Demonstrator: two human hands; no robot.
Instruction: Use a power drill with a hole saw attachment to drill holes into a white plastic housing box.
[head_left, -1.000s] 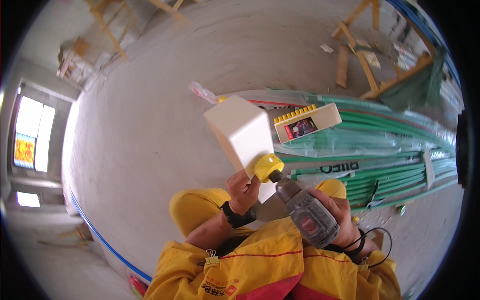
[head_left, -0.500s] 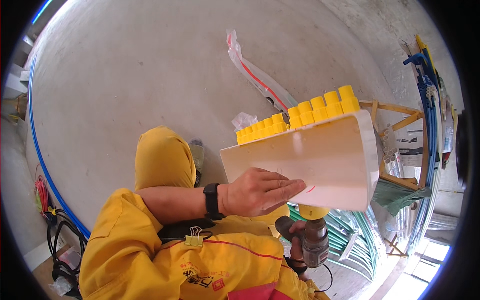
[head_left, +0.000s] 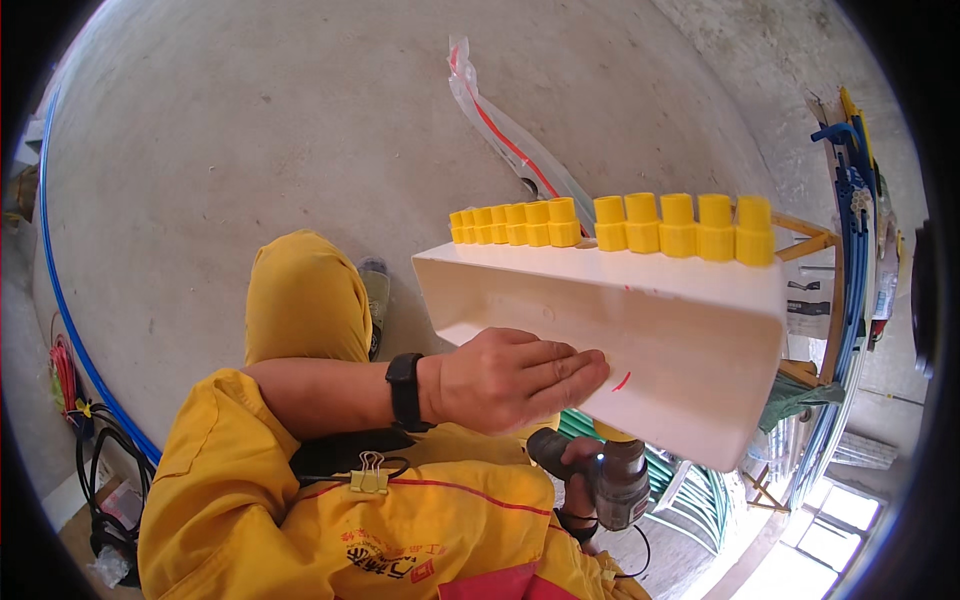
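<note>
Wide across the view spreads the bare grey concrete floor (head_left: 330, 150), and over toward its right edge lies a bundle of slender green pipes (head_left: 692, 492). Along the floor's left edge curves a long, glossy blue pipe (head_left: 70, 310), and farther out rests a crumpled clear plastic sleeve (head_left: 505, 135) with a red stripe. Now the big one: a white, rectangular plastic trough (head_left: 700, 345), raised off the floor, its open hollow facing the wearer! Below its lower edge sits a stout grey-brown power drill (head_left: 622, 492), and the right hand (head_left: 577, 490) has its fingers wrapped around it. The left hand (head_left: 500, 380) lays straight fingers, side by side, against the trough's inside by that same edge (thumb hidden, so whether it clasps I can't tell). A round yellow hole saw (head_left: 612, 432) on the drill peeks out beneath, contact unclear. Along the trough's upper edge stand stubby yellow plastic sockets (head_left: 677, 228), one gap near mid-row, and right beyond the left fingertips shows a short red stroke (head_left: 622, 382).
</note>
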